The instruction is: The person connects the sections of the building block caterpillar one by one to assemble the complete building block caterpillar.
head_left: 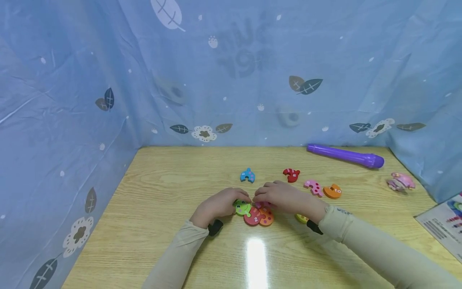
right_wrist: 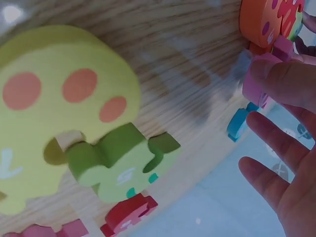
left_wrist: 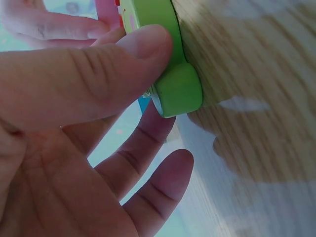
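I observe left hand [head_left: 221,204] over worktop [head_left: 155,241], grip pinching green face piece [head_left: 242,208]. Red piece marked 2 [head_left: 252,219] adjoins it; orange spotted piece [head_left: 267,218] abuts red. Right hand [head_left: 286,197]: grip pinching pink piece [right_wrist: 254,90] just beside orange one. I note blue piece [head_left: 247,175] beyond hands; yellow spotted piece [right_wrist: 45,121] lies beside right hand. Purple microphone [head_left: 344,156] at back.

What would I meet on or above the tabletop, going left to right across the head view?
Left hand → green smiling piece → red piece marked 2 → orange spotted piece → loose red piece → pink spotted piece → orange piece marked 10 → pink toy figure → printed item.
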The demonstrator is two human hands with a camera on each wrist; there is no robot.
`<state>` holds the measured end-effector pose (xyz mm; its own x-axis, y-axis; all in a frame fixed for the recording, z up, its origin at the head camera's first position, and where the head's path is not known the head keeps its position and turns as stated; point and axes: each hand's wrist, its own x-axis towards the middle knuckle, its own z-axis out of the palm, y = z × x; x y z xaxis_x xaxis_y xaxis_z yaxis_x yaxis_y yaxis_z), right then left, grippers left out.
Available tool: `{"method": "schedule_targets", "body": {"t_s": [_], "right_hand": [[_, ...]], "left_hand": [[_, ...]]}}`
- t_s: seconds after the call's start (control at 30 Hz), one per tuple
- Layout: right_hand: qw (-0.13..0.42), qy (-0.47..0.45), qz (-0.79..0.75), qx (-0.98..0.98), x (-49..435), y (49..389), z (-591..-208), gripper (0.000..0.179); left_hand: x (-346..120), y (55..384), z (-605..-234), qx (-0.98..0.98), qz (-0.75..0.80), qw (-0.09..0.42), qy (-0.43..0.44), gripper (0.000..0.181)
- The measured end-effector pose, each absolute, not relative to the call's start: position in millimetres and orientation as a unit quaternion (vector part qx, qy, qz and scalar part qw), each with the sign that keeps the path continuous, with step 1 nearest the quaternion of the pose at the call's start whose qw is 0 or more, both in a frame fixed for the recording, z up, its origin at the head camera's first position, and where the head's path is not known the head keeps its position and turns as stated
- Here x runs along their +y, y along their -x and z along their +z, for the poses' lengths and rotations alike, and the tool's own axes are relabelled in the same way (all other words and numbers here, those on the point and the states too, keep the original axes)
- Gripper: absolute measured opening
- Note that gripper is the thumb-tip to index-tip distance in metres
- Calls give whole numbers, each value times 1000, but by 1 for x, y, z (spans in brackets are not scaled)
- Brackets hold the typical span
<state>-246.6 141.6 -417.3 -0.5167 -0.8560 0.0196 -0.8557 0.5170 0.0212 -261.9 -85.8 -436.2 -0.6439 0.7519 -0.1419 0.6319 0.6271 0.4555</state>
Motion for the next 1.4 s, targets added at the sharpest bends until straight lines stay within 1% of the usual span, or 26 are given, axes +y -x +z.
{"method": "schedule_targets", "body": {"t_s": [0.17, 0.4, 0.5, 0.6, 0.73, 0.83, 0.9, 1.0, 1.13, 1.23, 1.4], "right_hand": [[7, -497, -25, -868, 139, 247, -414, 25], [-3, -497, -33, -867, 141, 248, -417, 29], [-17, -489, -22, -872, 144, 249, -419, 34], [-23, -460, 2, -888, 153, 250, -414, 44], [16, -382, 46, -923, 175, 246, -400, 54], [51, -320, 77, -943, 196, 239, -393, 53], [64, -294, 92, -949, 208, 233, -392, 52], [80, -279, 103, -951, 222, 228, -395, 48], [97, -286, 116, -946, 234, 223, -402, 41], [78, -303, 122, -942, 236, 222, -407, 42], [15, -305, 107, -946, 231, 223, -416, 45]], "left_hand": [[-87, 263, -437, 887, 182, 160, -393, 59], [-87, 262, -438, 887, 182, 161, -392, 58], [-87, 263, -438, 888, 182, 163, -391, 58], [-87, 262, -438, 887, 187, 165, -389, 59], [-87, 262, -439, 886, 196, 167, -386, 58], [-87, 262, -439, 886, 199, 169, -384, 59], [-87, 263, -439, 884, 202, 167, -387, 59], [-88, 264, -439, 882, 205, 164, -390, 60], [-88, 264, -439, 881, 205, 166, -393, 60], [-88, 263, -438, 880, 205, 166, -395, 60], [-86, 263, -438, 879, 202, 162, -399, 60]]}}
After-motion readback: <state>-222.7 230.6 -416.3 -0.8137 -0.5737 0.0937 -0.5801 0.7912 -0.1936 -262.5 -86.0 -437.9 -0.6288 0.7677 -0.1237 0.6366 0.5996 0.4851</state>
